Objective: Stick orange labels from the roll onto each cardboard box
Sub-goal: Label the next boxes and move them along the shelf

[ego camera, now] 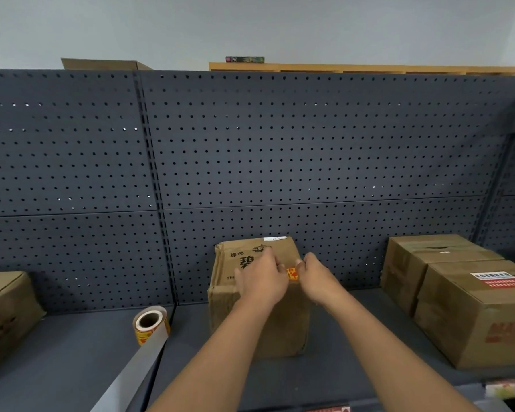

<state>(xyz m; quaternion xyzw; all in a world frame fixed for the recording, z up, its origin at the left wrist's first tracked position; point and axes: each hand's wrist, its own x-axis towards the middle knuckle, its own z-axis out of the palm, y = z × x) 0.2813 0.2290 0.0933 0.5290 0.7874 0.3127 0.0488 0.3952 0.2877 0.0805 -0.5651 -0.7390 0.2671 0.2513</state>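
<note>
At the far left of the shelf [72, 346] a box [6, 310] is cut off by the frame edge. Right of it, the roll [150, 324] is set on its side near the shelf's middle, orange labels showing on its outer turn, and a strip of grey backing [131, 373] is trailed from it toward the near edge. The middle box [250, 316] is stood against the pegboard [250, 150] (black printed characters are seen on its top). The left hand [262, 281] is laid on that top, its fingers [266, 257] curled over the surface at the left edge of an orange label [292, 274]. The label is lain on the box top between the two hands. The right hand [315, 275] is set at the label's right edge, its fingers bent down onto it; whether the label is pinched or only pressed cannot be told. Further right, two more boxes are stood touching: the far box [414, 263], taped across its top, and the near box [473, 316], which carries a printed red and white sticker [500, 279].
</note>
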